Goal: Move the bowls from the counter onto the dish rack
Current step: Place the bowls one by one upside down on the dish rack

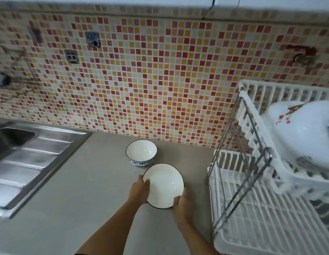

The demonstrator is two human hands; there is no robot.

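A large white bowl [163, 184] with a dark rim is near the middle of the grey counter [86, 190]. My left hand [139, 188] grips its left rim and my right hand [181, 203] grips its near right rim. Whether the bowl rests on the counter or is lifted off it, I cannot tell. Just behind it stands a smaller white bowl [141, 153] with a blue pattern on its outside, touched by neither hand. The white two-tier dish rack [252, 208] with a metal frame stands to the right. A white bowl [303, 133] with red flower marks lies on its upper tier.
A steel sink [11, 138] with a ribbed drainboard [31, 162] takes up the left of the counter. A mosaic-tiled wall [141, 80] rises behind, with power sockets [72, 57] on its left part. The rack's lower tier [270, 227] is bare white grid.
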